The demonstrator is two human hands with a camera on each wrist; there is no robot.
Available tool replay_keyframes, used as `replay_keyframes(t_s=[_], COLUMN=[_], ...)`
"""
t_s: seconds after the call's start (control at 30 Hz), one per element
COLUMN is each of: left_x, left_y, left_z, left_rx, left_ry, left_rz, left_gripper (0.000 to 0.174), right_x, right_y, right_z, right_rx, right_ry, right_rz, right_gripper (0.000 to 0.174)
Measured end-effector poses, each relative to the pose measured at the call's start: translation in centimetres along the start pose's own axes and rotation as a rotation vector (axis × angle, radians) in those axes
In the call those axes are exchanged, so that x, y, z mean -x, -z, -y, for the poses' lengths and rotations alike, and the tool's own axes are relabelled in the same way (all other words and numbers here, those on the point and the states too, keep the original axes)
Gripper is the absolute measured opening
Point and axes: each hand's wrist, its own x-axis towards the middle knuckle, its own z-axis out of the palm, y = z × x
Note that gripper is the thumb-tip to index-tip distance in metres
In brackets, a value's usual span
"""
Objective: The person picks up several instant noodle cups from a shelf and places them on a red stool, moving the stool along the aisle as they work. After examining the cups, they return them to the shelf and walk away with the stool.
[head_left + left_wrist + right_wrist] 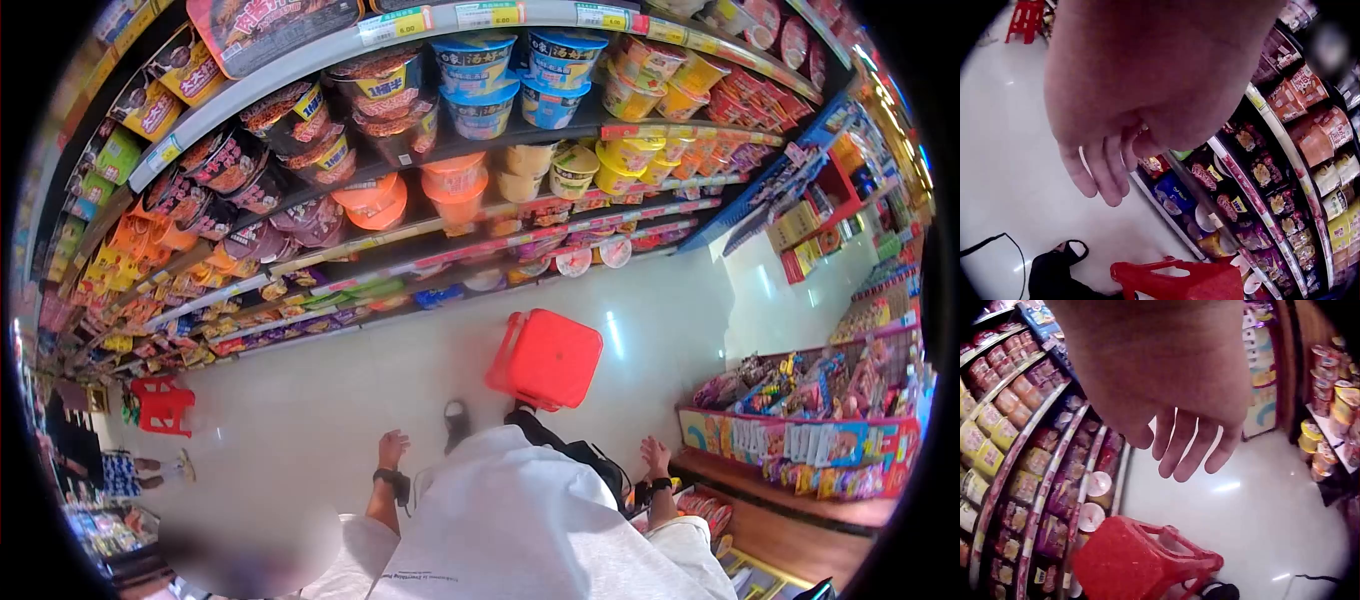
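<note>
My left hand (393, 449) hangs beside my body above the floor, fingers loosely extended and holding nothing. On the other side, my right hand (655, 456) is also free, its fingers (1175, 453) slightly spread and relaxed. A red plastic stool (556, 358) stands on the floor in front of my feet, between the hands and the shelves. Neither hand touches it. In the right wrist view its flat seat (1116, 559) faces up, below the fingertips. The left wrist view shows part of the same stool (1179, 279) at the bottom edge.
Shelves of instant noodles run along the front, with blue cups (477, 85), orange cups (455, 188) and yellow cups (625, 160). To the right stands a bin of packaged snacks (800, 445). Another red stool (160, 405) is at far left, near a person's legs (150, 475).
</note>
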Motion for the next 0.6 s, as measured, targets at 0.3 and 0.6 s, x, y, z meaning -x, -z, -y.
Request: replay_keyframes(t_s=[0.3,0.6], left_x=[7.0,9.1], left_y=[-2.9,-10.9], left_z=[15.0,9.8], left_rx=[-0.412,0.098], left_ry=[-0.387,0.174], left_rz=[0.187,-0.018], left_gripper=[0.043,0.022], right_x=[-13.7,-14.1], right_y=[1.7,0.1], right_z=[5.1,10.2], right_rx=[0.061,0.320], right_ry=[0.414,-0.117], right_rz=[0.322,0.196], right_gripper=[0.041,0.039])
